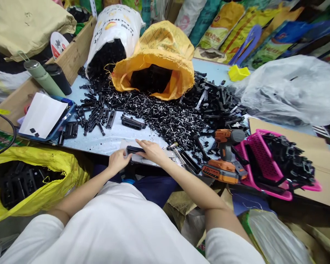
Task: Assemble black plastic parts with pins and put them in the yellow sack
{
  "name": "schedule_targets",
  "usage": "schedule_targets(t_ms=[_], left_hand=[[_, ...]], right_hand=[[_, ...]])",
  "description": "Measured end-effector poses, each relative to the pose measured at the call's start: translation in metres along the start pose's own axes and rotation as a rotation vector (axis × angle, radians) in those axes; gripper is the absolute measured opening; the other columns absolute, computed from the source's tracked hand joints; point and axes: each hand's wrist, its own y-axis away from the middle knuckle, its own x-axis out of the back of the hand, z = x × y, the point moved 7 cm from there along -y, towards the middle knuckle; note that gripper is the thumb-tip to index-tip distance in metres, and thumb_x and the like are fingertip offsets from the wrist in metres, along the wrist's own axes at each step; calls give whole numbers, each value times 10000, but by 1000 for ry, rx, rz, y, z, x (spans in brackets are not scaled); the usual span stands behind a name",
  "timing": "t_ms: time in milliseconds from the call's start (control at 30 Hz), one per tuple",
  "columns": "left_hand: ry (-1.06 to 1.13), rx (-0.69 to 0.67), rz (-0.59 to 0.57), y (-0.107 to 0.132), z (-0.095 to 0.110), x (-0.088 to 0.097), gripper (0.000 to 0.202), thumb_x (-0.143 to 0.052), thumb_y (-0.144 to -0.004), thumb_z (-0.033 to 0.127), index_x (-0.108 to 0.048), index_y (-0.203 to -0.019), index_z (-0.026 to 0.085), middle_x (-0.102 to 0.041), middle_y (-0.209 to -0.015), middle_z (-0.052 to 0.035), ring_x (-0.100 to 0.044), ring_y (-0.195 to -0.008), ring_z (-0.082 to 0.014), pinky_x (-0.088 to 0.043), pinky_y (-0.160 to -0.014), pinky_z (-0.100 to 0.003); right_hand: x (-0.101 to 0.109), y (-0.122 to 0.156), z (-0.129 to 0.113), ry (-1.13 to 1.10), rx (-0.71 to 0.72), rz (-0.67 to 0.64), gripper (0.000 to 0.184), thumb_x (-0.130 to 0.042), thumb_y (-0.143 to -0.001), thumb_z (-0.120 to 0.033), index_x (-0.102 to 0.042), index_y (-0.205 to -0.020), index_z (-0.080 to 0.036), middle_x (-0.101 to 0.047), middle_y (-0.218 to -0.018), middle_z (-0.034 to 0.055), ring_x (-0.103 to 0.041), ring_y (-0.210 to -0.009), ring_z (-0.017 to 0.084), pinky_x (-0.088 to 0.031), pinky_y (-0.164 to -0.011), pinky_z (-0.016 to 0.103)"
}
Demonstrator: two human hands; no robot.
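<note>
At the table's front edge a long black plastic part [135, 149] lies across a pale flat plate. My left hand [118, 159] pinches its left end between thumb and fingers. My right hand [151, 151] presses on the right end, its fingers closed over it. Just beyond my hands sits a similar black part [132, 123], flat on the table. A heap of small black-headed pins [167, 117] spreads behind it. To the right of my right hand lie a hammer [172, 146] and some long dark pieces.
An orange cordless drill [222, 157] stands at the right, beside pink baskets [272, 157] of black parts. An orange sack [165, 44] and a white sack [115, 25] lie open at the back. A yellow sack [71, 168] of parts stands at the left.
</note>
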Motion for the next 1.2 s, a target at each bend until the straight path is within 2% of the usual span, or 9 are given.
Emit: schedule_targets(t_ms=[67, 167, 267, 367, 500, 667, 833, 1000, 1200], left_hand=[[-170, 41, -96, 8, 8, -13, 361, -514, -812, 502, -641, -772, 166, -653, -746, -106, -634, -789, -255, -441, -728, -329], [-235, 75, -136, 7, 22, -28, 368, -461, -855, 445, -668, -843, 142, -679, -807, -151, -652, -803, -269, -444, -720, -334], [-239, 84, -118, -1, 31, -32, 388, -437, -870, 413, -681, -877, 112, -683, -840, -181, -659, -807, -276, -447, -711, -337], [-269, 48, -128, -6, 30, -31, 390, -454, -854, 419, -699, -849, 114, -687, -828, -178, -659, -814, -283, -449, -715, -341], [-273, 8, -105, -8, 23, -28, 408, -438, -859, 420, -705, -860, 112, -689, -822, -178, -660, -794, -289, -449, -705, -347], [-306, -25, -64, -8, 9, -25, 379, -443, -853, 405, -701, -856, 128, -690, -816, -157, -654, -798, -279, -437, -701, -331], [-346, -7, -27, -7, -2, -25, 416, -378, -889, 398, -689, -861, 123, -691, -846, -166, -653, -813, -270, -431, -694, -316], [-356, -34, -30, -7, -5, -25, 399, -386, -894, 390, -676, -879, 117, -688, -860, -165, -652, -824, -260, -428, -694, -301], [-333, -53, -12, -6, -4, -25, 406, -376, -897, 373, -672, -888, 95, -680, -864, -187, -651, -819, -288, -432, -684, -329]], right_hand=[[-13, -6, -18, -91, 62, 130, 547, -389, -933, -449, -351, -1404, -173, -515, -1285, 146, -542, -1082, 214, -414, -906, 324], [-39, -18, -24, -214, 34, 204, 482, -297, -972, -367, -351, -1406, -166, -575, -1186, 116, -531, -1045, 197, -400, -922, 319], [-57, -23, -18, -265, -12, 211, 465, -258, -974, -228, -301, -1435, -182, -613, -1042, 86, -514, -958, 184, -404, -897, 307], [-66, -21, -17, -225, 1, 159, 542, -313, -922, -110, -265, -1452, -211, -580, -1057, 89, -470, -940, 187, -402, -888, 305], [-69, -22, -17, -172, -27, 119, 588, -368, -895, -108, -271, -1447, -285, -540, -1011, 80, -442, -921, 200, -395, -872, 317], [-65, -28, -14, -217, -70, 138, 638, -329, -885, -57, -193, -1468, -278, -525, -910, 51, -437, -879, 182, -379, -852, 285], [-69, -26, -18, -126, -83, 120, 574, -327, -919, -131, -225, -1462, -284, -519, -934, 77, -437, -892, 203, -379, -853, 302], [-75, -26, -18, -76, -103, 93, 565, -294, -920, -129, -231, -1463, -268, -518, -956, 100, -427, -883, 217, -387, -842, 314], [-71, -27, -25, -45, -121, 57, 555, -277, -931, -160, -203, -1470, -265, -507, -990, 115, -426, -918, 235, -394, -813, 326]])
